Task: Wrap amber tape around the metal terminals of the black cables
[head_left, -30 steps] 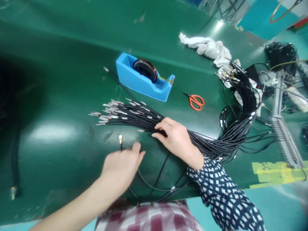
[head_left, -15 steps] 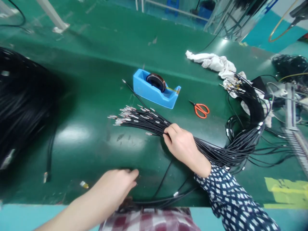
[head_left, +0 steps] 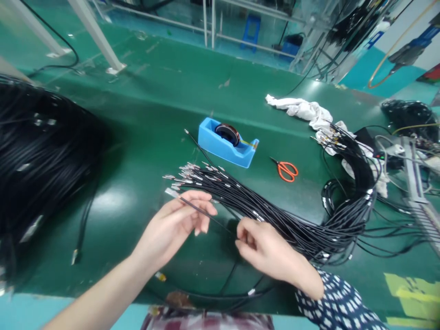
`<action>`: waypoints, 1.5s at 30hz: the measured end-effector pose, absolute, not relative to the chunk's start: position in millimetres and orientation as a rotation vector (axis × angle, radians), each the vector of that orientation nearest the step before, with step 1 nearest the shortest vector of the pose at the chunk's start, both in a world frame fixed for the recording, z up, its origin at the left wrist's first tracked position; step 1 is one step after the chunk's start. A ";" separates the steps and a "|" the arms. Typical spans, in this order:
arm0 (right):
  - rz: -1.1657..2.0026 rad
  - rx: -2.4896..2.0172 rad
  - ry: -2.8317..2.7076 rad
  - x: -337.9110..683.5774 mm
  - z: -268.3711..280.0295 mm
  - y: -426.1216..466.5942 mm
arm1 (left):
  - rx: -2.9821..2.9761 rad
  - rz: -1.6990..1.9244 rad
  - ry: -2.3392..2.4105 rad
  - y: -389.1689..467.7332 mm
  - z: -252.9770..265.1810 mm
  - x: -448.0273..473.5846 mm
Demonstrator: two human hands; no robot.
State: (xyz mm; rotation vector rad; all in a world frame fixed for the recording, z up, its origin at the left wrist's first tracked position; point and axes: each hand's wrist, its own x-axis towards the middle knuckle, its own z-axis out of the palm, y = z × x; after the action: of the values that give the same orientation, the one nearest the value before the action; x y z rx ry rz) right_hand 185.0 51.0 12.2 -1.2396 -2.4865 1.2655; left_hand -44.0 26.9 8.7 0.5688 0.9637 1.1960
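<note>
A single black cable (head_left: 223,225) with a pale, shiny tip runs between my hands, in front of a bundle. My left hand (head_left: 182,215), palm up with fingers loosely curled, has the tip end of this cable across its fingers. At the cable's other visible stretch, my right hand (head_left: 266,247) pinches with thumb and fingers; the exact grip is partly hidden. Just behind both hands lies a thick bundle of black cables (head_left: 271,215) with metal-ended tips fanned out at the left. Another cable loops along the table near my body.
Behind the bundle stand a blue tape dispenser (head_left: 223,149) and red-handled scissors (head_left: 287,170). A large coil of black cables (head_left: 44,165) fills the left side. Crumpled white cloth (head_left: 309,112) lies at the back right, near a metal bracket (head_left: 415,178). Yellow tape (head_left: 412,293) marks the green table's front right.
My left hand has risen toward the bundle's tips and now has a cable. My right hand has come off the bundle's top, nearer to me, and pinches the same cable. The view has tilted up.
</note>
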 end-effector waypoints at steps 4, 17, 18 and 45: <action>1.425 -1.175 -2.616 183.6 8.6 54.1 | 0.614 1.260 1.020 21.3 12.9 -39.4; 1.481 -1.234 -2.099 183.9 23.0 86.9 | 0.708 0.909 1.012 19.6 -5.6 -13.0; 1.467 -1.232 -2.062 184.9 20.5 93.5 | 0.708 0.901 1.012 20.6 -5.9 -11.7; 1.012 -1.559 -2.530 167.4 57.8 286.3 | 0.722 0.820 0.953 31.6 -30.6 -21.6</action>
State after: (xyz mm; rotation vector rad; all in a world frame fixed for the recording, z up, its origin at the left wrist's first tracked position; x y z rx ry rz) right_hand 167.4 286.3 57.8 -1.5591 -2.5304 1.0120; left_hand -21.6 31.6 -30.6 0.7222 0.9530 0.8197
